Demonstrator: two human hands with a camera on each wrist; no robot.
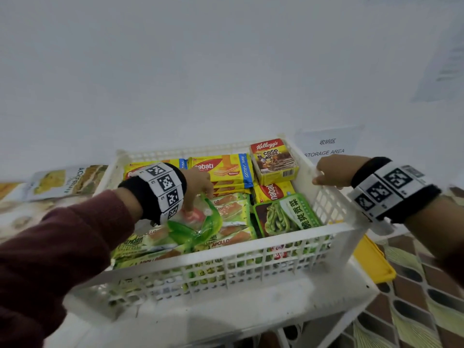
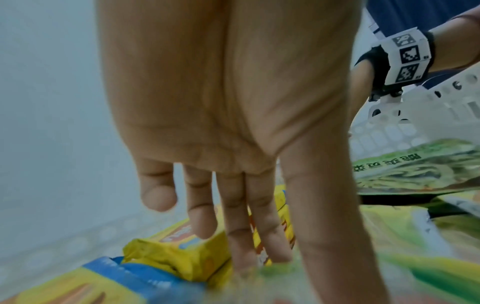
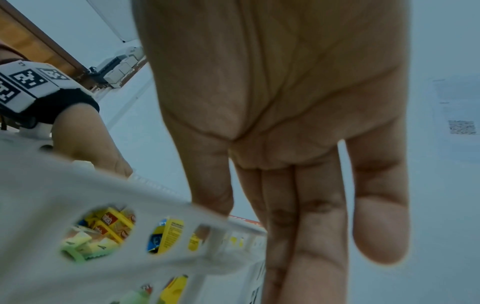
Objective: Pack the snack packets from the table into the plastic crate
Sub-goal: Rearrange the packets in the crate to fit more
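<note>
Crate (image 1: 296, 231): white plastic lattice, centre of table, nearly full.
Contents: yellow wafer packs (image 1: 222, 169) at 12 o'clock; cereal box (image 1: 274, 162) at 1; green snack pouch (image 1: 288, 214) at 3; green cake packs (image 1: 233, 217) centre.
Left hand (image 1: 198, 183): inside crate, fingers extended downward onto a clear green packet (image 1: 194, 223); grip unclear.
Right hand (image 1: 334, 172): fingers straight, resting on crate's 2 o'clock rim.

Kellogg's Coco Pops box (image 1: 275, 162) is showing its brand | yellow wafer packets (image 1: 222, 169) are reading "nabati" | green cake packets (image 1: 226, 241) are reading "APOLLO" | wall sign (image 1: 326, 146) is reading "收纳区 STORAGE AREA" | green vegetable pouch (image 1: 296, 214) is reading "脆爽贡菜"
</note>
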